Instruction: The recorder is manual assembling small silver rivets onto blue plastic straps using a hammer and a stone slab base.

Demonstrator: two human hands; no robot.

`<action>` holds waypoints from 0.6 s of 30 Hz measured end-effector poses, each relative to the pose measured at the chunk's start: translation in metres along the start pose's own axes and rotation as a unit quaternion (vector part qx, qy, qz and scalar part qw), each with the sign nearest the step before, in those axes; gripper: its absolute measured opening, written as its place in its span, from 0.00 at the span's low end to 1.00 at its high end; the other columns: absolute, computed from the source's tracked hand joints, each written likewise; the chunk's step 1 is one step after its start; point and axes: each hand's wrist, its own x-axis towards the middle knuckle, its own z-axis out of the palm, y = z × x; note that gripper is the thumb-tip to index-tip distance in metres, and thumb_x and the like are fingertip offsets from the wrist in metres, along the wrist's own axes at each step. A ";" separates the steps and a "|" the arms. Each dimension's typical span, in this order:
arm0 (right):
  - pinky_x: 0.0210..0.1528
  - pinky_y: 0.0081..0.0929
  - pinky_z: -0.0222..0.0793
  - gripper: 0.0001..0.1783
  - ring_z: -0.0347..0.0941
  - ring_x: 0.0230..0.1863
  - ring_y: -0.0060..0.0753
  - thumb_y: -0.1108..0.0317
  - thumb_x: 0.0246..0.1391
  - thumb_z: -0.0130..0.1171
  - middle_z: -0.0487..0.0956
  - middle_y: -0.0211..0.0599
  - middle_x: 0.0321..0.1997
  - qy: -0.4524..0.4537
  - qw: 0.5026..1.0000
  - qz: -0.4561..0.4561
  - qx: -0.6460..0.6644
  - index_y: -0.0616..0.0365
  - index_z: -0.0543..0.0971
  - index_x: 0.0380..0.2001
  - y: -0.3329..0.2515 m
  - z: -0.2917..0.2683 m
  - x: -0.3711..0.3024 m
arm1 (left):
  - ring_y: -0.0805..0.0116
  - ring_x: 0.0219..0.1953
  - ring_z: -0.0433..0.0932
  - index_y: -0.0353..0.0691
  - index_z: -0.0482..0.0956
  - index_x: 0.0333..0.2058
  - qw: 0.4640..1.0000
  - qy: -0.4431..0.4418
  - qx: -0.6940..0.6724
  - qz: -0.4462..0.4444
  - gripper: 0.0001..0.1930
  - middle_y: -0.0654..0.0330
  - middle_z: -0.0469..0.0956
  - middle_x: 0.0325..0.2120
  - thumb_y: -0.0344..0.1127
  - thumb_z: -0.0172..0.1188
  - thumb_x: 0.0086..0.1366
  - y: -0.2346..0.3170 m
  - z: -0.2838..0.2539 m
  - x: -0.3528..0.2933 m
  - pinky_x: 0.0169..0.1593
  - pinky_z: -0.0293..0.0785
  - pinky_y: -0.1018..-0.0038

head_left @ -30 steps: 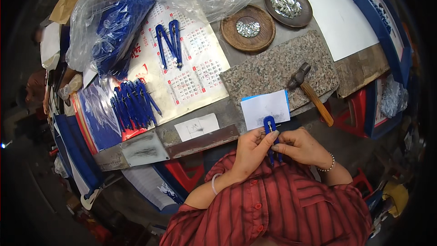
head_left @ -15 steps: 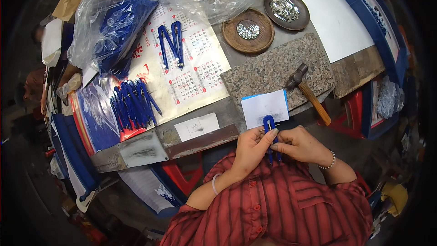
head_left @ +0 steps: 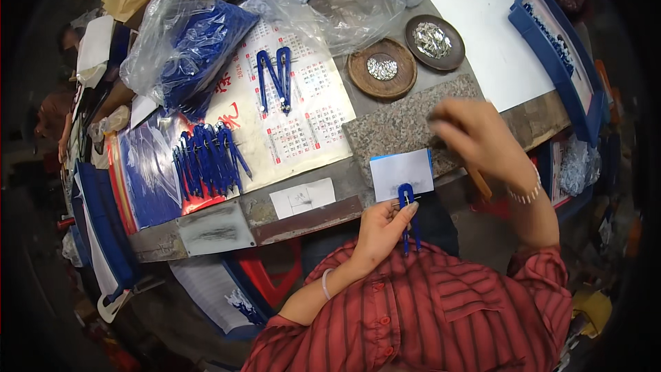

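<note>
While left hand (head_left: 381, 231) pinches blue compass (head_left: 405, 191), right hand (head_left: 483, 139) hovers apart
Blurred above granite slab (head_left: 389, 131), near hammer (head_left: 478, 182); can't tell grip

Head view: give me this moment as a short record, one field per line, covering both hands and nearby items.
left hand: pinches a blue compass near its rounded top, legs toward the striped shirt
right hand: blurred, over the granite slab; grip cannot be told
wooden handle: partly hidden by the right hand
dishes: two, round, brown, holding small metal pieces
compass pile: left of both dishes
</note>
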 end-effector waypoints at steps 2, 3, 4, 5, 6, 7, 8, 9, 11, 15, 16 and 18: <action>0.31 0.30 0.67 0.08 0.73 0.27 0.39 0.71 0.52 0.55 0.76 0.45 0.25 0.051 0.996 -0.064 -0.020 0.66 0.75 0.32 0.022 0.005 0.036 | 0.87 0.18 0.65 0.38 0.76 0.28 1.000 -0.004 0.009 0.011 0.11 0.71 0.72 0.18 0.38 0.58 0.65 0.001 0.001 0.000 0.21 0.60 0.85; 0.33 0.30 0.68 0.08 0.74 0.28 0.40 0.72 0.51 0.55 0.76 0.46 0.27 0.063 0.995 -0.068 -0.031 0.66 0.75 0.32 0.036 0.008 0.052 | 0.87 0.18 0.66 0.38 0.76 0.28 1.000 -0.006 0.020 0.016 0.11 0.71 0.72 0.18 0.38 0.58 0.65 0.001 0.001 0.000 0.21 0.61 0.85; 0.34 0.31 0.69 0.08 0.75 0.30 0.41 0.72 0.51 0.55 0.77 0.46 0.28 0.073 0.994 -0.074 -0.039 0.67 0.76 0.32 0.048 0.012 0.067 | 0.87 0.18 0.66 0.38 0.76 0.28 1.000 -0.004 0.021 0.020 0.11 0.71 0.72 0.18 0.38 0.58 0.65 0.001 0.002 0.000 0.21 0.61 0.85; 0.34 0.31 0.69 0.08 0.75 0.30 0.41 0.72 0.51 0.55 0.77 0.46 0.28 0.074 0.993 -0.080 -0.039 0.67 0.76 0.32 0.057 0.016 0.081 | 0.87 0.18 0.66 0.37 0.76 0.27 1.000 -0.005 0.015 0.021 0.11 0.71 0.72 0.18 0.38 0.58 0.65 0.000 0.002 0.000 0.21 0.62 0.85; 0.35 0.32 0.69 0.08 0.75 0.31 0.43 0.73 0.50 0.55 0.78 0.47 0.29 0.066 0.991 -0.085 -0.073 0.67 0.76 0.32 0.066 0.018 0.092 | 0.87 0.19 0.66 0.37 0.76 0.27 1.000 -0.007 0.010 0.022 0.11 0.71 0.72 0.18 0.38 0.58 0.65 0.000 0.003 0.000 0.22 0.62 0.85; 0.36 0.34 0.70 0.08 0.76 0.32 0.45 0.74 0.48 0.55 0.78 0.47 0.30 0.058 0.988 -0.091 -0.107 0.67 0.76 0.33 0.068 0.020 0.103 | 0.87 0.19 0.66 0.37 0.76 0.27 1.000 -0.004 0.010 0.025 0.11 0.71 0.72 0.18 0.38 0.58 0.65 -0.001 0.002 0.000 0.22 0.62 0.85; 0.36 0.37 0.70 0.09 0.76 0.33 0.48 0.73 0.46 0.56 0.78 0.48 0.29 0.042 0.992 -0.070 -0.091 0.66 0.77 0.32 0.070 0.022 0.110 | 0.87 0.19 0.66 0.37 0.76 0.26 1.000 -0.004 0.016 0.021 0.11 0.71 0.72 0.18 0.38 0.58 0.65 -0.002 0.002 0.000 0.22 0.62 0.85; 0.36 0.37 0.70 0.09 0.76 0.33 0.48 0.73 0.46 0.56 0.78 0.48 0.29 0.043 0.992 -0.072 -0.091 0.66 0.77 0.32 0.071 0.023 0.115 | 0.87 0.19 0.66 0.37 0.76 0.26 1.000 -0.006 0.023 0.017 0.12 0.71 0.72 0.18 0.38 0.58 0.65 -0.004 0.002 0.001 0.22 0.62 0.85; 0.35 0.39 0.70 0.08 0.75 0.32 0.51 0.72 0.44 0.57 0.78 0.50 0.27 0.011 0.986 -0.063 -0.155 0.66 0.77 0.28 0.068 0.027 0.124 | 0.87 0.20 0.66 0.37 0.76 0.26 0.999 -0.003 0.023 0.022 0.12 0.72 0.71 0.18 0.38 0.58 0.65 -0.007 0.002 0.001 0.22 0.62 0.85; 0.35 0.42 0.69 0.07 0.74 0.32 0.54 0.71 0.41 0.57 0.77 0.52 0.26 0.004 0.981 -0.044 -0.188 0.65 0.76 0.24 0.066 0.028 0.138 | 0.87 0.20 0.66 0.37 0.76 0.26 1.000 -0.008 0.011 0.021 0.12 0.72 0.71 0.18 0.38 0.58 0.65 -0.008 0.001 0.003 0.23 0.62 0.85; 0.34 0.43 0.68 0.08 0.74 0.32 0.55 0.71 0.41 0.57 0.77 0.53 0.26 -0.021 0.977 -0.036 -0.210 0.66 0.75 0.24 0.064 0.027 0.142 | 0.87 0.20 0.66 0.38 0.76 0.26 1.000 -0.009 0.012 0.027 0.11 0.72 0.71 0.18 0.38 0.58 0.65 -0.008 0.001 0.003 0.23 0.62 0.85; 0.34 0.44 0.68 0.08 0.74 0.32 0.56 0.71 0.40 0.57 0.76 0.54 0.26 -0.047 0.971 -0.027 -0.233 0.66 0.74 0.23 0.065 0.027 0.147 | 0.88 0.20 0.66 0.38 0.76 0.26 1.000 -0.009 0.014 0.021 0.11 0.72 0.71 0.18 0.38 0.58 0.65 -0.005 0.000 0.003 0.23 0.62 0.85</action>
